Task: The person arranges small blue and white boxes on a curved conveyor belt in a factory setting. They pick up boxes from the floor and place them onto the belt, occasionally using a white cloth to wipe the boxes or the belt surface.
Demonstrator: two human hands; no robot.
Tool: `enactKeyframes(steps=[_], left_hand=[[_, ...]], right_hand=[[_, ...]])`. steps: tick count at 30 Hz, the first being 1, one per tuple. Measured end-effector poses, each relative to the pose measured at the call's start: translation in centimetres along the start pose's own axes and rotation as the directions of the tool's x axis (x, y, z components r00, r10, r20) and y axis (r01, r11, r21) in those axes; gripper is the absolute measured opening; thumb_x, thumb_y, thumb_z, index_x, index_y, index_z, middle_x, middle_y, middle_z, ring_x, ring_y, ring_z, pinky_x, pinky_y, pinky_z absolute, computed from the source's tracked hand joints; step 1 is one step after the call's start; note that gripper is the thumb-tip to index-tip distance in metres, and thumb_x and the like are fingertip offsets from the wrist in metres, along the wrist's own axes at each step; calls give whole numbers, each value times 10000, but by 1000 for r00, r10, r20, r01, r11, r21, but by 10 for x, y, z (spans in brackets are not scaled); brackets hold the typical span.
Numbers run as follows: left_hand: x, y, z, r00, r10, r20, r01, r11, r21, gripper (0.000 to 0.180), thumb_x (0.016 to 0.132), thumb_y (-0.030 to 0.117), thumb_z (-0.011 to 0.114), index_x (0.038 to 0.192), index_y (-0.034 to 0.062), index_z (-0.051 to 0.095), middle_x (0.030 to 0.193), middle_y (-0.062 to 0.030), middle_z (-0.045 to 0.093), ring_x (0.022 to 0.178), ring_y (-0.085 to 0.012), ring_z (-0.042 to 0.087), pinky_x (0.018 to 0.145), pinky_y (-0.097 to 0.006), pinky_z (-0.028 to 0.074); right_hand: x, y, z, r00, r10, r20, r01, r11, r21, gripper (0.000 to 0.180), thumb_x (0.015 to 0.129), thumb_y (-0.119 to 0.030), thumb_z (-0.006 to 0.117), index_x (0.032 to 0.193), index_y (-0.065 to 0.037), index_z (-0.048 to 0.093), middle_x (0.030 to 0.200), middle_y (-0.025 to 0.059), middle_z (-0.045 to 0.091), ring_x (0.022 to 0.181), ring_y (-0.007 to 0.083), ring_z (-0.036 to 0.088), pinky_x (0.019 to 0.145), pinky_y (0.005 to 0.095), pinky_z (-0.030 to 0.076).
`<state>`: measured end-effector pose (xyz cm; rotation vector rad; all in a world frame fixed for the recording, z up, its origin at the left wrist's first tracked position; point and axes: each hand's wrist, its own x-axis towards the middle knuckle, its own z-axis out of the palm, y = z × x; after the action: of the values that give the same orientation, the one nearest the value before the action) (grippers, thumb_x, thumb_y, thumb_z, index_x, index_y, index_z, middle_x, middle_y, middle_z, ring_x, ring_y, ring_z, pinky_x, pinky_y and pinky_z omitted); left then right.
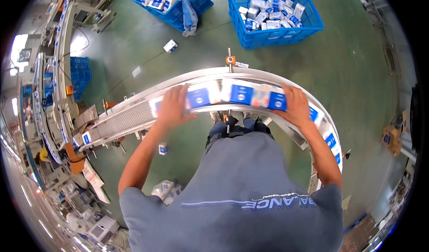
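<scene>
Blue-and-white packs form a row on a curved conveyor in front of me. My left hand is closed over a pack towards the left of the row, fingers on the far side and thumb on the near side; motion blurs it somewhat. At the right end of the middle group, my right hand grips another pack between thumb and fingers. Past that hand, more packs follow the bend towards me. The palms hide parts of the packs beneath them.
Two blue crates, one at the far left and one at the far right, hold many packs. Loose packs lie on the floor, one beyond the conveyor and one near me. An orange-clamped post stands at the conveyor's outer rail.
</scene>
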<state>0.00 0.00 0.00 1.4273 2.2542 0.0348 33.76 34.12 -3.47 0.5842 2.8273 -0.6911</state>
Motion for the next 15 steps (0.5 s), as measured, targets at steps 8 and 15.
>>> enactKeyframes(steps=[8,15], left_hand=[[175,55,21,925,229,-304,-217,974,70,948,746,565,857,1406,-33,531,1247,-189,615,1165,-369,591,1008,-465,477],[163,42,-7,871,357,-338,-368,929,33,783,787,451,874,1369,10,591,1248,-211,647,1128,-395,649,968,-488,534]], right_hand=[[25,97,-48,985,-18,-169,-38,948,-317,945,726,-448,907,1441,14,497,1299,202,575,1194,395,566,995,484,508],[-3,78,-72,922,-109,-370,21,972,-234,705,685,-279,867,1285,-32,592,1236,175,615,1161,389,579,1015,485,467]])
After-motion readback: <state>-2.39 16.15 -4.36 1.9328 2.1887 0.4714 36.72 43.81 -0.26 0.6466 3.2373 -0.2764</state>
